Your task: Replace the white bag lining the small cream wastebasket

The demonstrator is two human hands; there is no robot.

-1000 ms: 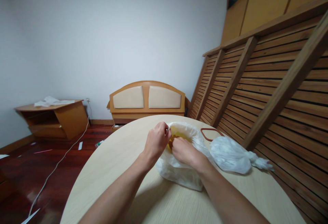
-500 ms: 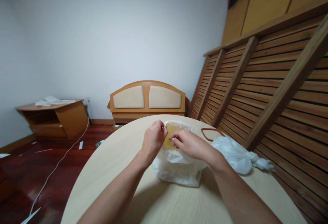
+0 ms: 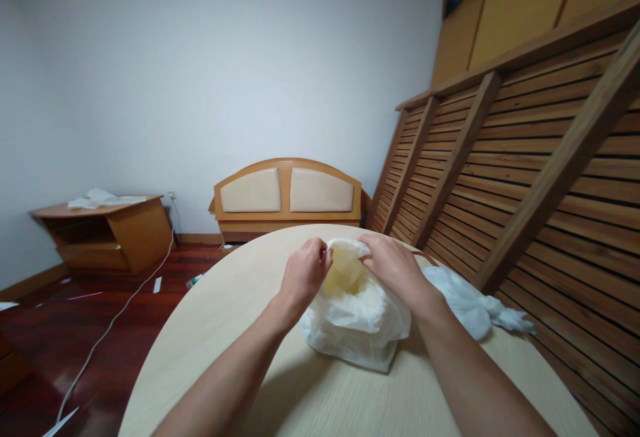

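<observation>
White plastic bag [image 3: 355,320] sits mid-surface, slumped, with its mouth facing up. My left hand [image 3: 303,277] pinches the left edge of the mouth, grip closed tight with thumb and fingers on the film. My right hand [image 3: 395,267] has the right edge, grip likewise closed on the rim, knuckles up. The hands are apart, so the mouth is pulled open between them. Something pale yellow [image 3: 345,280] shows inside; I can't tell what it is. The surface [image 3: 225,330] is a round light-wood top, and the bag rests on it, not lifted. Just to the right, partly behind my right wrist, lies a second white bag [image 3: 467,307], tied off, its twisted tail pointing right. I can't tell whether the two bags touch.

My read of the step: spreading the bag mouth, contents not touched. As I judge it, a next move calls for one grip to hold the rim taut while the other lets go. The film is limp, and the mouth would fold shut if both release. The base should sit flat on the surface so nothing tips. The tied bag is close to my right forearm and easy to nudge.

Background: a padded headboard [image 3: 287,194] stands on the floor against the wall. A slatted bed frame [image 3: 525,177] leans at right, and a low corner cabinet [image 3: 105,230] is at left. A white cable [image 3: 115,317] runs across the dark floor.
</observation>
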